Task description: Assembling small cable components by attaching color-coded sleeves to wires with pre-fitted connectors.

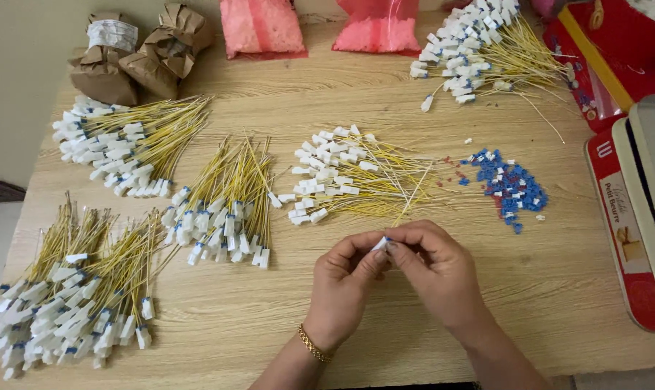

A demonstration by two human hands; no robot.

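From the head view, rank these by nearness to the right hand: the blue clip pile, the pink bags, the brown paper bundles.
Measured from the right hand:
1. Blue clip pile, just up and to the right of it on the table.
2. Pink bags, at the far edge, up and left of the hand.
3. Brown paper bundles, in the far left corner, farthest off.
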